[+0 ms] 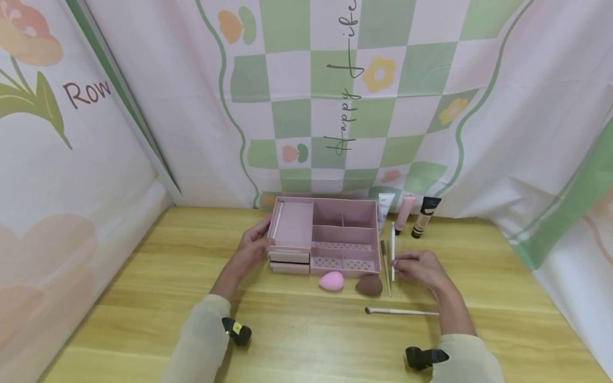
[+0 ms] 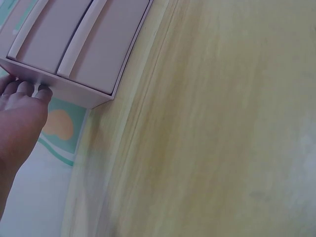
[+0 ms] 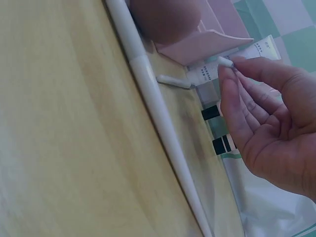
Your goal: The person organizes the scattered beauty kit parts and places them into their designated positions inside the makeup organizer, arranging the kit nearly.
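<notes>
Pink plastic forms the cosmetic organizer (image 1: 330,234), which stands near the back of the wooden surface (image 1: 143,298), with open compartments on top and two small drawers at its front left. The left hand (image 1: 249,250) rests against the left wall of this organizer; in the left wrist view its fingers (image 2: 42,92) touch the lower corner beside the drawers and lie fairly straight, clamped on nothing. The right hand (image 1: 421,267) is just right of the organizer and pinches a thin white makeup brush (image 1: 393,250) between thumb and fingertips (image 3: 237,74), so this hand is closed on the brush near the end of its handle. The brush points away from the person, along the organizer's right wall.

A second brush with a darker handle (image 1: 385,266) lies just beside it, and a third white brush (image 1: 402,311) lies across the surface nearer to the person. A pink sponge (image 1: 331,280) and a brown sponge (image 1: 369,285) sit in front of the organizer, and three tubes (image 1: 404,213) stand behind its right corner.

The held brush looks light, stiff and smooth, so it probably slips or swings easily in such a narrow pinch; a hold nearer the middle of the handle would likely control it better. The organizer seems light too and may slide if pushed.
</notes>
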`<state>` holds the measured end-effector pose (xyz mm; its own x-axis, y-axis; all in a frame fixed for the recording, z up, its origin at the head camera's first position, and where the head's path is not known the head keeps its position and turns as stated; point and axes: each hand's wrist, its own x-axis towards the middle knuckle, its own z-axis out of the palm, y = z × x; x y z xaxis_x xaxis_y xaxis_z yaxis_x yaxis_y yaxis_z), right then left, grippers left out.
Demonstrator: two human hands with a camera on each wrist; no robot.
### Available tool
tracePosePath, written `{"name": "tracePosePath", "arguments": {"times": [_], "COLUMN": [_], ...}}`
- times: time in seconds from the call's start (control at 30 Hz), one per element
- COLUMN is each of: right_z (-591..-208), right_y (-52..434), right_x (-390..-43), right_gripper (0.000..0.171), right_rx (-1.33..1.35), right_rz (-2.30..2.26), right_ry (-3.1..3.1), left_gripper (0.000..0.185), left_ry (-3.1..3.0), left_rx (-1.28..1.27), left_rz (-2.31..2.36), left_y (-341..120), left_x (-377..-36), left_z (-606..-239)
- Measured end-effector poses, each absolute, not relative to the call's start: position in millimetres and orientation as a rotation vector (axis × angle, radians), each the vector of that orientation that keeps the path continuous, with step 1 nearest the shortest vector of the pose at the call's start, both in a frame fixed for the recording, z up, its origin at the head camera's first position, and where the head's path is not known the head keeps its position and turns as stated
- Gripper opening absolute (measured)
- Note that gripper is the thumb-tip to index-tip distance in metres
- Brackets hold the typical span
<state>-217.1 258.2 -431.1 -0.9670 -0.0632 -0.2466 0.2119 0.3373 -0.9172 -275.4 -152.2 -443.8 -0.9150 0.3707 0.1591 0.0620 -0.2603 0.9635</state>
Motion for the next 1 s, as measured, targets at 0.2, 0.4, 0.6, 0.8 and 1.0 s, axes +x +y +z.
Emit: {"name": "tracePosePath", "arguments": {"times": [0.2,0.4,0.6,0.8,1.0], "right_z": [-427,-421,-418,-417,-414], "right_y": [259,255,250,245,237], "right_x": [-217,-216,-214,-215,-216], "right_gripper": [0.048,0.049,0.046,0.049,0.049], "right_rx": [0.104,0.055,0.039,0.013,-0.019], "right_rz": [-1.718,-1.761,-1.801,-1.790,-1.796], "right_ry": [2.334,2.285,2.247,2.255,2.234], "left_gripper": [0.075,0.074,0.074,0.075,0.075], "left_ry": [1.767,1.780,1.770,1.766,1.769], "left_rx": [0.513,0.513,0.516,0.499,0.497], "left_rz": [2.290,2.286,2.290,2.296,2.293], "left_y": [-151,-152,-152,-152,-152], "left_x": [-275,-275,-276,-277,-277], "left_z": [-443,-443,-445,-445,-445]}}
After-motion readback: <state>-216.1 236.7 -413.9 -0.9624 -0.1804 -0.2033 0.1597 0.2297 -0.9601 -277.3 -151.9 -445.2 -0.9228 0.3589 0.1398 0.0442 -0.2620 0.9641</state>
